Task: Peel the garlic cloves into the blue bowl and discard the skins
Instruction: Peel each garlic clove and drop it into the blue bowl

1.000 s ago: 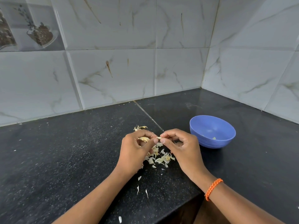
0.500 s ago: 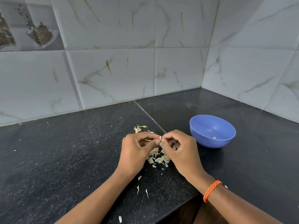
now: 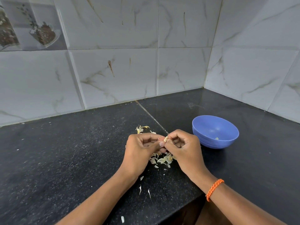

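Note:
A small pale garlic clove [image 3: 165, 139] is pinched between the fingertips of both hands above the black counter. My left hand [image 3: 142, 148] curls round it from the left, and my right hand [image 3: 183, 146] pinches it from the right. Beneath the hands lies a heap of garlic skins [image 3: 162, 159]. More skins [image 3: 142, 129] lie just beyond the left hand. The blue bowl [image 3: 215, 132] stands to the right of my right hand, with a pale bit inside near its bottom.
The black granite counter [image 3: 65, 159] runs into a corner of marble-look wall tiles [image 3: 113, 75]. Its front edge steps in at the lower right [image 3: 186, 207]. Stray skin flakes [image 3: 140, 190] lie near my left forearm. An orange band [image 3: 214, 189] circles my right wrist.
The hands stay together over the skin heap, and the fingers have shifted on the clove. More of the pale clove shows between the fingertips now. The bowl has not moved.

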### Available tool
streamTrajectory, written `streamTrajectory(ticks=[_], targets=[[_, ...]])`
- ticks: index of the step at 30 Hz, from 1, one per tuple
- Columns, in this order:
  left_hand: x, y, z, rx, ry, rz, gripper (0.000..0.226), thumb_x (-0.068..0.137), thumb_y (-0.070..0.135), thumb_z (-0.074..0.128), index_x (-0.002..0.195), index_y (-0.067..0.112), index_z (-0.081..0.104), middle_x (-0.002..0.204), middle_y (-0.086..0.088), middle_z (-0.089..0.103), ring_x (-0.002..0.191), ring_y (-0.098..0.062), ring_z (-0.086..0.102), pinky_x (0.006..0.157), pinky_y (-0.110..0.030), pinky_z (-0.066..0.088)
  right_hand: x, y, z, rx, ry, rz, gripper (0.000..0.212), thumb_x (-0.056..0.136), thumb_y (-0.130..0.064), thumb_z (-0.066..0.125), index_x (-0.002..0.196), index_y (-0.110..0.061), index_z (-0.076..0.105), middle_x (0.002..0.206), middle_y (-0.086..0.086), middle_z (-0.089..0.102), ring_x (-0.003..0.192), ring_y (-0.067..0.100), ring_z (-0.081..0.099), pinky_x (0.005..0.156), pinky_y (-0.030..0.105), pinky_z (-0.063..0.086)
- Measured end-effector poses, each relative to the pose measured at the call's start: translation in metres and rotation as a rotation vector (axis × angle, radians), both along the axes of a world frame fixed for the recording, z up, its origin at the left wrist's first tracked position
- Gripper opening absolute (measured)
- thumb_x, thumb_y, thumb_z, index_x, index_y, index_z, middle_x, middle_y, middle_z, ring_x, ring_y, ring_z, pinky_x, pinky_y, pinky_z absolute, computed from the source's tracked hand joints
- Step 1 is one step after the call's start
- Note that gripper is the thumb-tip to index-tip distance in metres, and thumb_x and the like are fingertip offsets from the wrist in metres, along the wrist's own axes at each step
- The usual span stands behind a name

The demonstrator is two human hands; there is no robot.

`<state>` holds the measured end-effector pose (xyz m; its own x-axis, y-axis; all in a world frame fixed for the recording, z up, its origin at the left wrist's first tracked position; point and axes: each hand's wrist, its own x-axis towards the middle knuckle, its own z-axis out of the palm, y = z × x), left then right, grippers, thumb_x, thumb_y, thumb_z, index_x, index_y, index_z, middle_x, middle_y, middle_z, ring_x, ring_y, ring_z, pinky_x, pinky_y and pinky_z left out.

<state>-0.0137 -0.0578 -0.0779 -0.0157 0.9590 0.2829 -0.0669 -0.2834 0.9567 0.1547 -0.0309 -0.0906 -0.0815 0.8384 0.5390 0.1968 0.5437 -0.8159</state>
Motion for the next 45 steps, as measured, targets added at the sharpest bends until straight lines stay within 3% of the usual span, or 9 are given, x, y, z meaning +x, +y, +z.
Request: streamTrajectory(ticks=[5,7,11,15,19,27,34,39,45], targets=[[-0.003,0.000,0.004,-0.013,-0.080,0.031,0.014,0.092,0.001,0.080,0.105,0.007,0.081,0.087,-0.019,0.080,0.073,-0.029,0.079,0.075,-0.035,0.067,0.000,0.002,0.000,-0.042,0.046,0.005,0.019,0.091,0.004,0.073,0.079,-0.012,0.074,0.074,0.003,0.070,0.071,0.028,0.064,0.065,0.040,0.055],[-0.004,0.000,0.004,-0.018,-0.080,0.040,0.016,0.092,0.002,0.081,0.107,0.008,0.080,0.086,-0.020,0.080,0.072,-0.028,0.079,0.074,-0.036,0.067,0.001,0.001,0.000,-0.045,0.045,0.028,0.019,0.097,0.000,0.070,0.085,-0.013,0.076,0.078,0.002,0.071,0.074,0.022,0.065,0.068,0.035,0.053],[-0.005,0.002,0.002,-0.008,-0.052,0.062,0.017,0.094,0.005,0.080,0.110,0.008,0.080,0.088,-0.018,0.081,0.073,-0.030,0.078,0.074,-0.038,0.067,0.001,-0.001,0.001,-0.078,-0.031,0.020,0.024,0.109,-0.014,0.059,0.094,-0.020,0.077,0.091,-0.007,0.073,0.085,0.016,0.067,0.069,0.040,0.051],[-0.006,0.003,0.001,0.006,-0.026,0.085,0.012,0.096,0.005,0.078,0.108,0.006,0.081,0.092,-0.015,0.082,0.074,-0.031,0.079,0.074,-0.038,0.067,0.003,0.002,0.000,-0.048,-0.048,0.047,0.012,0.102,-0.015,0.070,0.105,-0.023,0.078,0.102,-0.006,0.075,0.094,0.022,0.070,0.078,0.041,0.059],[-0.007,0.004,-0.001,0.026,0.015,0.130,0.012,0.096,0.008,0.079,0.108,0.009,0.082,0.093,-0.012,0.082,0.077,-0.034,0.080,0.078,-0.045,0.068,0.002,0.000,0.001,-0.121,0.048,0.074,0.023,0.100,-0.009,0.072,0.115,-0.023,0.081,0.107,-0.008,0.078,0.089,0.019,0.074,0.062,0.037,0.062],[-0.004,0.004,-0.002,0.145,0.320,0.260,0.013,0.100,0.014,0.077,0.097,0.025,0.083,0.080,0.006,0.080,0.072,-0.014,0.079,0.076,-0.045,0.067,0.003,0.001,0.001,-0.070,0.057,0.090,0.014,0.099,-0.011,0.075,0.110,-0.019,0.076,0.102,0.000,0.078,0.091,0.027,0.076,0.060,0.032,0.061],[-0.005,0.004,-0.004,0.186,0.486,0.269,0.016,0.109,0.036,0.062,0.097,0.028,0.068,0.067,0.004,0.073,0.065,-0.009,0.073,0.067,-0.036,0.058,0.001,-0.003,0.002,-0.048,0.036,0.062,0.004,0.099,-0.013,0.076,0.102,-0.015,0.077,0.093,-0.002,0.078,0.087,0.021,0.076,0.062,0.027,0.059],[-0.004,0.003,-0.006,0.218,0.515,0.327,0.019,0.109,0.043,0.060,0.095,0.031,0.065,0.065,0.004,0.071,0.057,-0.008,0.068,0.061,-0.037,0.056,-0.002,-0.006,-0.001,0.302,-0.240,-0.168,0.003,0.097,-0.017,0.078,0.098,-0.016,0.075,0.090,-0.011,0.071,0.077,0.012,0.069,0.057,0.027,0.055],[-0.001,0.000,-0.007,0.205,0.437,0.301,0.016,0.108,0.034,0.064,0.094,0.027,0.067,0.071,0.004,0.072,0.061,-0.014,0.072,0.061,-0.043,0.060,-0.005,-0.009,-0.004,0.755,-0.525,-0.432,0.020,0.102,-0.010,0.071,0.082,-0.009,0.068,0.079,0.001,0.061,0.063,0.017,0.054,0.052,0.035,0.049]])
